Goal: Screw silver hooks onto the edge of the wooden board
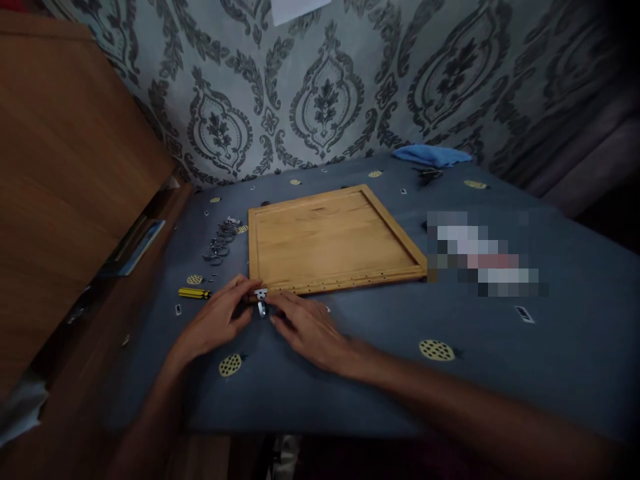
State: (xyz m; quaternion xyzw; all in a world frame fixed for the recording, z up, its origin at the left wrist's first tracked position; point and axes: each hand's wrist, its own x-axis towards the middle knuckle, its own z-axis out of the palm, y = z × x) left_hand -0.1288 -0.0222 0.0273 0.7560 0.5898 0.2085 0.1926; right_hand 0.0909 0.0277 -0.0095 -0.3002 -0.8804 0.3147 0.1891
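At near-L corner of honey-brown, framed wood panel (320, 240): silvery metal hinge (261, 294), in narrow fingertip grip of L hand (220, 320) and R hand (313, 330). For good seating, keep plate flat, square to rim; press evenly. Panel mid-counter, smooth, grained, w/ raised border, dark dots along near rim. Toward L edge of blue-grey, cloth-covered counter (375, 400): yellow, ridged tool handle (194, 293); loose, curved, shiny metal pcs. (227, 230).

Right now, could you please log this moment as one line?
left hand: at metal fitting; right hand: at metal fitting; wooden panel: lying flat; yellow handle: beside left hand
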